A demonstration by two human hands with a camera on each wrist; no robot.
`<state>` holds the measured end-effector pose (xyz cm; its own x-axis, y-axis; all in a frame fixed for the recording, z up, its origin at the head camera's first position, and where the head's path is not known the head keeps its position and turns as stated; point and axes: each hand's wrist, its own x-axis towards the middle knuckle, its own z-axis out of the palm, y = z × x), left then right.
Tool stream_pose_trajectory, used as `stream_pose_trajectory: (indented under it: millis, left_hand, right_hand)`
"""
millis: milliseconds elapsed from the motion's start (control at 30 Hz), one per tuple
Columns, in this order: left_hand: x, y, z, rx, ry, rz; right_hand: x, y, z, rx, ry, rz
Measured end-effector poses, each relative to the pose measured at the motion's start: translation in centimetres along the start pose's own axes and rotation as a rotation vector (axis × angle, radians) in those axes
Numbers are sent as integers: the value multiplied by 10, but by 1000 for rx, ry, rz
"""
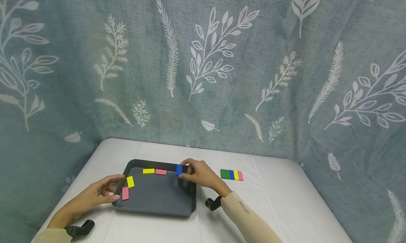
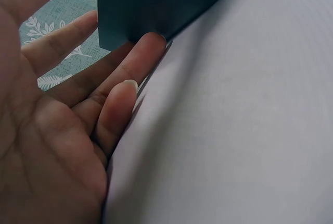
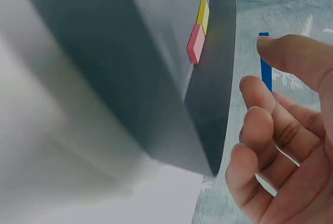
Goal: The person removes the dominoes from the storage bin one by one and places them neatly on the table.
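Note:
On the table lies a dark grey tray. My left hand holds its left side, thumb and index fingertip at the rim; the left wrist view has fingertips against the outer wall. Over the tray's back right corner, my right hand pinches a blue block between thumb and fingers. In the right wrist view the blue block stands on end, partly covered by the fingertips. Inside the tray, a yellow block and a pink block line the back wall; a yellow block and a pink block line the left.
Right of the tray, a green block, a blue block, a yellow block and a pink block lie side by side on the white tablecloth. A leaf-patterned curtain hangs behind the table.

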<state>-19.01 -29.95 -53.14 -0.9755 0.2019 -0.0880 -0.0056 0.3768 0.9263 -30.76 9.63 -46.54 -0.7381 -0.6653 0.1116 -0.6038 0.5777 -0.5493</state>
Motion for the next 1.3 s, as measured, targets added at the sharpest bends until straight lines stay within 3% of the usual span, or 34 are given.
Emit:
stream_pose_trajectory:
  millis: [733, 1300]
  left_hand:
    - [1, -3, -2, 9, 7, -4]
    - [2, -3, 1, -9, -3, -31]
  right_hand:
    - [-58, 45, -22, 11, 106, 68]
    - [-103, 76, -25, 85, 119, 130]
